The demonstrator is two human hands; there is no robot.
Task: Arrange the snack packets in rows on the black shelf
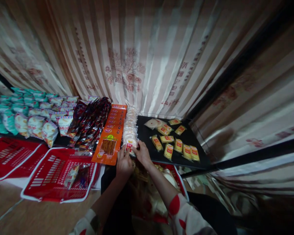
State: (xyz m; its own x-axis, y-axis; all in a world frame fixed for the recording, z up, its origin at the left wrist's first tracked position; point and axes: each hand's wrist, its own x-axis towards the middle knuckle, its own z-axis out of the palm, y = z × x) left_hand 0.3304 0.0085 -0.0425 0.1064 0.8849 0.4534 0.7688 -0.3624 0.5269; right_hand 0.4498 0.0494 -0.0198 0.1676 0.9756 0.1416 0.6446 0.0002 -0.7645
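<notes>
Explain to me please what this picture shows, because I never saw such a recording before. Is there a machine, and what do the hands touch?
There is no machine here: you see a person's bare left hand and right hand. The single picture comes from a camera on that person's head, looking forward and down.

On the black surface, from left to right, are teal packets, white packets, a heap of dark packets, a long orange packet, a row of pale packets and scattered yellow packets. A red basket stands below.

The fingers of both hands touch the nearest pale packet; whether they grip it or only press it, I cannot tell.
</notes>
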